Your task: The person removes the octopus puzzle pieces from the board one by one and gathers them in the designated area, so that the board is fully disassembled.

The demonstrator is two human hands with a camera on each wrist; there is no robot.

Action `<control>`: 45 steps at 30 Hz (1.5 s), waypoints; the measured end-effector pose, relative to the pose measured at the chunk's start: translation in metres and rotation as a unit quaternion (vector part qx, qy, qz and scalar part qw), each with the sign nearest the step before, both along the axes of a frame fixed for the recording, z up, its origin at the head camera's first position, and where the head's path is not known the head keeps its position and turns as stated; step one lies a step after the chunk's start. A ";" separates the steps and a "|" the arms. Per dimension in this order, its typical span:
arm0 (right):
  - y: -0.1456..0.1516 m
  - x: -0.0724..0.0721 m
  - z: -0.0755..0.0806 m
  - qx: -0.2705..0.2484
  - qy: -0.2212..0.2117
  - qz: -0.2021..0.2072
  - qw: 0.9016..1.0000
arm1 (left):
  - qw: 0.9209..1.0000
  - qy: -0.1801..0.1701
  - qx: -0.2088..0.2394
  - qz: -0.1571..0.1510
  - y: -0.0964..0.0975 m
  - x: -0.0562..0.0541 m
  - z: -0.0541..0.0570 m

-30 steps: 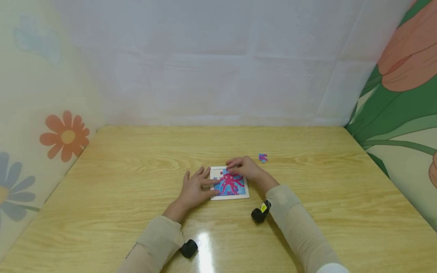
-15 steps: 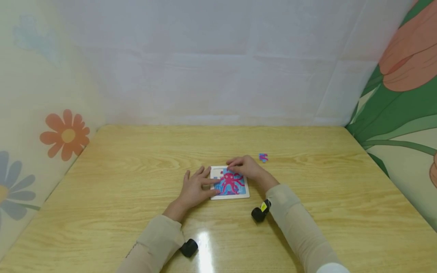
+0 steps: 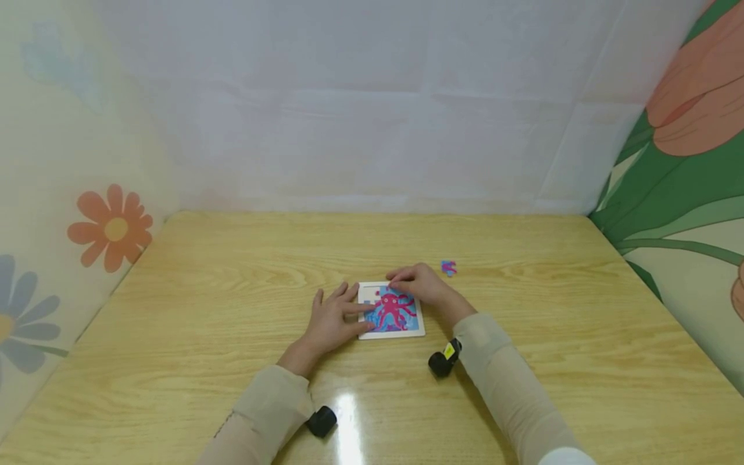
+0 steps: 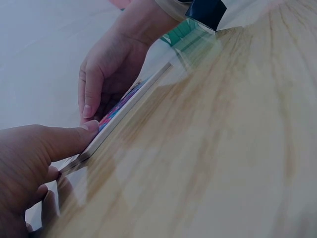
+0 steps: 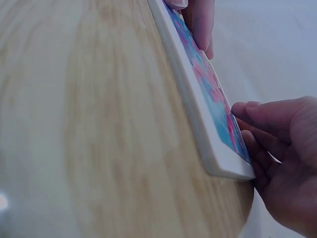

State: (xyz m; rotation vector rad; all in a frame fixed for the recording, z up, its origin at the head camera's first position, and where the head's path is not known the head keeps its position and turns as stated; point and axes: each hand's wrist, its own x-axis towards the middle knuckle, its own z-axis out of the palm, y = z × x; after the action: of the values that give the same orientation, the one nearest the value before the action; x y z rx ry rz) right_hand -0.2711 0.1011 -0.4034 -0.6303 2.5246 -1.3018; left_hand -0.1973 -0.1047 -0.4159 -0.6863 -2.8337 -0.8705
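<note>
A square jigsaw puzzle (image 3: 391, 316) with a pink octopus on blue lies in a white frame on the table; bare white backing shows at its upper left. My left hand (image 3: 334, 321) is spread at the frame's left side, thumb and forefinger resting over the edge onto the picture. At the top edge, my right hand (image 3: 423, 284) has its thumb and fingers bent together, seemingly pinching a puzzle piece that they largely hide. In the right wrist view the right thumb (image 5: 270, 115) touches the picture's far edge. A loose puzzle piece (image 3: 449, 268) lies beyond the right hand.
The wooden table (image 3: 244, 258) ends at a white cloth backdrop (image 3: 372, 129). Flower-patterned panels flank it, an orange flower (image 3: 115, 229) on the left one. Black wrist cameras sit beneath both forearms, the right one (image 3: 444, 359) near the frame's lower right corner.
Both hands stay at almost the same places on the puzzle. The right fingertips shift very slightly at the top edge. The loose piece stays put.
</note>
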 end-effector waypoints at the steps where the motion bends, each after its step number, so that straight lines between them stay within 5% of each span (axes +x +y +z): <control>1: 0.000 0.000 0.000 0.000 0.000 0.000 1.000 | 1.000 0.001 -0.001 0.000 0.000 0.000 -0.001; 45: -0.004 0.002 0.007 0.033 0.028 0.016 0.999 | 1.000 -0.002 -0.010 0.004 0.001 -0.001 -0.001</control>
State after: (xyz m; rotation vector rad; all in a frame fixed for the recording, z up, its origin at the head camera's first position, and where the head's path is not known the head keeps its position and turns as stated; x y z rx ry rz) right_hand -0.2692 0.0973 -0.3966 -0.7003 2.5786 -1.2005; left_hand -0.1978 -0.1041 -0.4171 -0.6763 -2.8504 -0.8438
